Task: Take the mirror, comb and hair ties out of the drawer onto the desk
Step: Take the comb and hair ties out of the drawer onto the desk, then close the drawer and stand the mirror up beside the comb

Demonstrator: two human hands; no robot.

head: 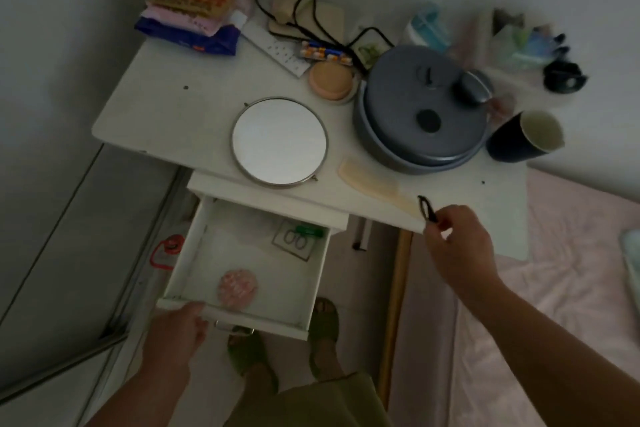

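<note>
The round mirror (279, 141) lies flat on the white desk (166, 107) near its front edge. A pale comb (375, 184) lies to its right. My right hand (460, 246) pinches a black hair tie (426, 208) over the desk's front right edge, just past the comb's end. The white drawer (313, 282) below is pulled out. My left hand (180, 329) grips its front left corner. Inside the drawer lie a pink round item (238, 287) and a packet with small scissors and a green piece (298, 239).
A grey lidded pot (420, 107), a dark cup (523, 137), a peach round case (331, 81), a power strip (277, 50) with black cables and stacked packets (188, 22) crowd the desk's back. A bed with pink sheets (554, 305) lies right. My feet in green slippers (252, 354) stand below.
</note>
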